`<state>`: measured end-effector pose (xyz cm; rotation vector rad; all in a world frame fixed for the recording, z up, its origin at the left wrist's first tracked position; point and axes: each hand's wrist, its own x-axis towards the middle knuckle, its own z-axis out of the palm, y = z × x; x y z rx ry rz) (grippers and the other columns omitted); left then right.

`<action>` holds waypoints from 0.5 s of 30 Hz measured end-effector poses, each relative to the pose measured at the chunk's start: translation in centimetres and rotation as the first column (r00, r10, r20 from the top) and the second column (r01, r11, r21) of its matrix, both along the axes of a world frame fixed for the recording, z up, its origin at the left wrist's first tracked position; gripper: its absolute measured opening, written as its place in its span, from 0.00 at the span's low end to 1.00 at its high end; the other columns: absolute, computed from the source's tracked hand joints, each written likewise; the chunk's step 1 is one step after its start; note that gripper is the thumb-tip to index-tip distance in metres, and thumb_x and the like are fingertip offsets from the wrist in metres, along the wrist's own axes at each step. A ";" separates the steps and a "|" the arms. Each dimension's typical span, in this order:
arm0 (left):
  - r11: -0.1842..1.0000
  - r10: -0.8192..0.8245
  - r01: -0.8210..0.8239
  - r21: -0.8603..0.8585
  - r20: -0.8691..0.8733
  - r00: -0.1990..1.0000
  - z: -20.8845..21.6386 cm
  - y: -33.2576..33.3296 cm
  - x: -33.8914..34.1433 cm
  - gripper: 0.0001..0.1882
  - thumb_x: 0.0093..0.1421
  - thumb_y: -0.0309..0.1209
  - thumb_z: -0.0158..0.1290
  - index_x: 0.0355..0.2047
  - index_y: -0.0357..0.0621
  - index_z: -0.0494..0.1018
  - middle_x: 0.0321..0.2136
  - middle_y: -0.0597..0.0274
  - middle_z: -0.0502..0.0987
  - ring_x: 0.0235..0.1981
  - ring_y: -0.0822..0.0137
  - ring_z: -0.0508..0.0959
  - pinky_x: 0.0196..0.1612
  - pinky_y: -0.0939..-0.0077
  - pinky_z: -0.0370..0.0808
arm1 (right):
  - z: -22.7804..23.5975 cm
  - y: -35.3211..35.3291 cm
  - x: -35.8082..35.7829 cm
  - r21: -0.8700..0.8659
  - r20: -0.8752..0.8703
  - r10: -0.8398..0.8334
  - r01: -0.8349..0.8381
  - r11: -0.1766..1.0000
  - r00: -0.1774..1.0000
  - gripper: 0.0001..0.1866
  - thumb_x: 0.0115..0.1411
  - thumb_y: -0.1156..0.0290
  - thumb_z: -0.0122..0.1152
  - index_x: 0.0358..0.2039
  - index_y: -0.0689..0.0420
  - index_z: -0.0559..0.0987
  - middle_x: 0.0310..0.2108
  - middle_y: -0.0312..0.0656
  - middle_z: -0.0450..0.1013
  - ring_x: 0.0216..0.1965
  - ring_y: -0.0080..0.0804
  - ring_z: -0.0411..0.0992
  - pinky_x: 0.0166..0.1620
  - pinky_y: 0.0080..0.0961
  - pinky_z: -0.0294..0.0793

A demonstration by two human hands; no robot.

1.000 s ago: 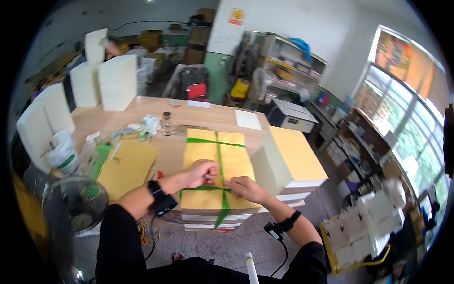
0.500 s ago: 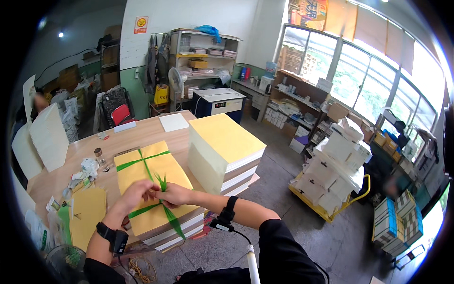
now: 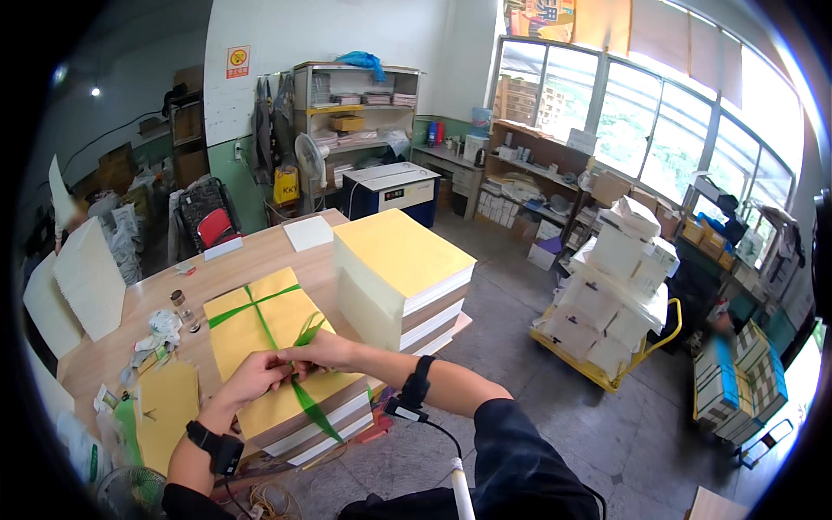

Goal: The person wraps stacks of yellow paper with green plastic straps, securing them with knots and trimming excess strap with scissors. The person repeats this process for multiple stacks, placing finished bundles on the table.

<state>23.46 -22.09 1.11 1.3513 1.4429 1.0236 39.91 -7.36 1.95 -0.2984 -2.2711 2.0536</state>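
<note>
A stack of paper with a yellow cover sheet (image 3: 247, 331) lies on the wooden table in front of me, tied crosswise with flat green plastic strap (image 3: 260, 314). Over the near crossing of the strap my two hands meet. My right hand (image 3: 321, 350) is closed on the strap, and a loose green end sticks up above its fingers. Bent fingers of my left hand (image 3: 258, 374) pinch at the same spot, partly hidden against the right. Another strap end hangs over the stack's near edge.
Right of it stands a taller yellow-topped paper stack (image 3: 403, 253). Yellow sheets (image 3: 169, 416), a small glass jar (image 3: 179, 300) and crumpled scraps lie to the left. A loaded yellow trolley (image 3: 576, 357) stands on the floor at right. A person's hand shows at far left.
My left hand has come lower and closer against the right hand, its fingers now down at the strap crossing. The whole view has shifted slightly.
</note>
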 end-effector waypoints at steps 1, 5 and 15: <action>0.997 0.072 -0.071 -0.033 0.020 0.997 -0.2 0.2 -0.2 0.07 0.68 0.29 0.51 0.38 0.38 0.76 0.29 0.67 0.77 0.24 0.78 0.72 0.26 0.84 0.67 | 0.4 0.4 0.1 0.100 -0.010 0.050 -0.049 0.994 0.999 0.16 0.65 0.57 0.63 0.28 0.57 0.82 0.20 0.34 0.75 0.19 0.16 0.67 0.21 0.18 0.61; 0.982 0.188 -0.188 -0.032 -0.011 0.982 -0.9 -0.6 -0.6 0.08 0.67 0.30 0.52 0.33 0.39 0.77 0.22 0.69 0.74 0.21 0.78 0.69 0.25 0.81 0.66 | 4.7 -0.4 1.4 0.458 0.049 0.304 -0.292 0.839 0.951 0.14 0.62 0.57 0.66 0.37 0.56 0.85 0.29 0.36 0.80 0.24 0.20 0.71 0.27 0.21 0.69; 0.995 0.037 -0.079 -0.065 -0.492 0.870 1.4 0.3 1.0 0.18 0.67 0.41 0.53 0.36 0.38 0.81 0.24 0.60 0.78 0.24 0.69 0.75 0.32 0.73 0.74 | 4.7 -0.3 0.6 0.730 -0.241 -0.143 0.276 0.625 0.960 0.13 0.57 0.65 0.69 0.34 0.62 0.81 0.32 0.45 0.79 0.34 0.39 0.78 0.40 0.34 0.77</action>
